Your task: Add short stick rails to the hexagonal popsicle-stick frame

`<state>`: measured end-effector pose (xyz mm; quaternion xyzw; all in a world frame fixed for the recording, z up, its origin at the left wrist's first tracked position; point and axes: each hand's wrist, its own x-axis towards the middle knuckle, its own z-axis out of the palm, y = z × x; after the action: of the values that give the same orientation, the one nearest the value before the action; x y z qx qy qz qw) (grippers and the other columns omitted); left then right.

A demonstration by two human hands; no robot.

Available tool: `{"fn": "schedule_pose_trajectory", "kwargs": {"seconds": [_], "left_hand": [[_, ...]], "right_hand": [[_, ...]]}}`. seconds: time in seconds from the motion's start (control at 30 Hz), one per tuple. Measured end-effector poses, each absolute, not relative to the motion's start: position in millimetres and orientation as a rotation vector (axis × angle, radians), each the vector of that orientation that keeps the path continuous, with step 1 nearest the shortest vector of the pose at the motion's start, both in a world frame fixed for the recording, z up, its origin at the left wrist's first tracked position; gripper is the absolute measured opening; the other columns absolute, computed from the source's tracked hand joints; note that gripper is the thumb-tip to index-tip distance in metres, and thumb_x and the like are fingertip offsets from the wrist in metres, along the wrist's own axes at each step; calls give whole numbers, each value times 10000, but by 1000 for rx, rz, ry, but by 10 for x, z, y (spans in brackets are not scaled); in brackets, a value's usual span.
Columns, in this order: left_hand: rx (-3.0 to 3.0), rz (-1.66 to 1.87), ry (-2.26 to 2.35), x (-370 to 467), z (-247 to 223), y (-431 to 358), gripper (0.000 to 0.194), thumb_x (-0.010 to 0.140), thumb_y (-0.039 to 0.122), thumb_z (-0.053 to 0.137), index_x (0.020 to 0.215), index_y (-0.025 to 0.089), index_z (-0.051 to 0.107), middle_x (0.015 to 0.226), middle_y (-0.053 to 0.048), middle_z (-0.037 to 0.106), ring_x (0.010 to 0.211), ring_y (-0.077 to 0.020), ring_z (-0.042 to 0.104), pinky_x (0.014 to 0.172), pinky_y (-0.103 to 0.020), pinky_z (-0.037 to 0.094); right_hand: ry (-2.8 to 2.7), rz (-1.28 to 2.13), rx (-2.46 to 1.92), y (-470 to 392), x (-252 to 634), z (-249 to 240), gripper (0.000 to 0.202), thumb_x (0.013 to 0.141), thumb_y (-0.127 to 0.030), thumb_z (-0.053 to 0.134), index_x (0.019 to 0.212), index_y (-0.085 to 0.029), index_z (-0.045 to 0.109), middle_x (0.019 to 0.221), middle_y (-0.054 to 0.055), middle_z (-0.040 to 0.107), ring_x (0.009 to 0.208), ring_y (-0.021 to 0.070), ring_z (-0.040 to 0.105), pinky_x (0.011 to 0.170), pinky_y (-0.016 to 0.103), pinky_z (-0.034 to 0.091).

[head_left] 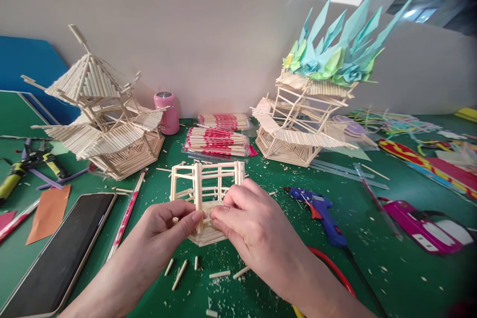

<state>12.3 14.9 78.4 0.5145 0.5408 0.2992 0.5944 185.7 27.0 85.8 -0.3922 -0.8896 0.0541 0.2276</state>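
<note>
A small open frame of pale wooden sticks [198, 186] stands on the green table in front of me, on a flat stick base. Thumb and forefinger of my left hand [154, 233] are closed on its near post, low down. My right hand [261, 223] is in a pinch at the near right side of the same frame, close to the left fingertips. What sits between those right fingers is hidden. Short cut stick pieces [179, 275] lie scattered below the frame. To the right rests a blue glue gun [313, 203] with an orange trigger.
A stick pavilion [108, 124] stands back left; another stick tower [298, 134] with paper leaves stands back right. Between them lie packs of sticks [216, 141] and a pink container [167, 114]. A phone [63, 253], pliers [15, 179] and a magenta device [421, 226] occupy the sides.
</note>
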Motion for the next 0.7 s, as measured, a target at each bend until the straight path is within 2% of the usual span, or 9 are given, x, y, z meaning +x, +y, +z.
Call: {"fn": "schedule_pose_trajectory", "kwargs": {"seconds": [0.3,0.5,0.7], "left_hand": [[1205,700,1271,126,789,165,289,736,451,574,692,182,669,661,-2,576,684,-171,477,640,-260,367],[1152,729,1274,125,798,127,292,738,454,564,699,188,677,675,-13,603,702,-179,495,653,-266,382],[1179,700,1342,155,829,134,342,732,502,540,650,191,657,688,-23,613,696,-188,501,639,-272,385]], "right_hand": [[-2456,162,-1088,241,1835,831,194,777,-25,531,647,-163,573,664,4,469,678,146,406,580,269,337],[-2199,246,-1012,176,1899,856,137,842,-162,524,830,-160,661,695,27,527,680,154,454,610,289,404],[-1787,350,-1248,174,2086,682,88,832,-214,516,855,-172,590,686,6,517,618,138,493,555,273,441]]}}
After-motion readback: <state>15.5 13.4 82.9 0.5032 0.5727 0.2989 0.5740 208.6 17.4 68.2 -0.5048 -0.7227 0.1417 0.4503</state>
